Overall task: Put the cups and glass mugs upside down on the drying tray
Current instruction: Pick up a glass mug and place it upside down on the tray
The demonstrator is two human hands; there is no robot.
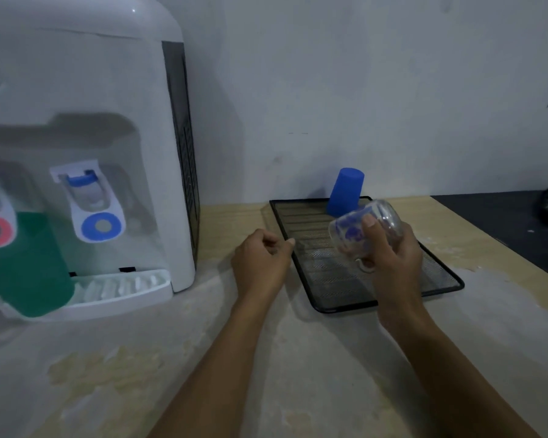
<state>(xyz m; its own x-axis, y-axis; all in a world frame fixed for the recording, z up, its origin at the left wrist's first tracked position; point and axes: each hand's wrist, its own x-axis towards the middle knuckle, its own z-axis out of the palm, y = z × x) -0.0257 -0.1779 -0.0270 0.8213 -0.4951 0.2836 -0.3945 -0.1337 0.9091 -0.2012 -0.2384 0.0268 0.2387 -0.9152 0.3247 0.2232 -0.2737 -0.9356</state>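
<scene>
A black mesh drying tray (326,289) lies on the counter against the wall. A blue plastic cup (345,191) stands upside down at the tray's far end. My right hand (393,260) holds a clear glass mug (351,232) tilted on its side above the middle of the tray, mouth towards the left, handle pointing down. My left hand (260,263) rests at the tray's left rim with its fingers curled on the edge. A green cup (23,267) stands upright on the drip grille of the water dispenser at the left.
A white water dispenser (86,121) with a blue tap (92,203) and a red tap fills the left side. The pale worn counter (266,358) stretches in front. A dark surface (503,222) with a dark object lies at the far right.
</scene>
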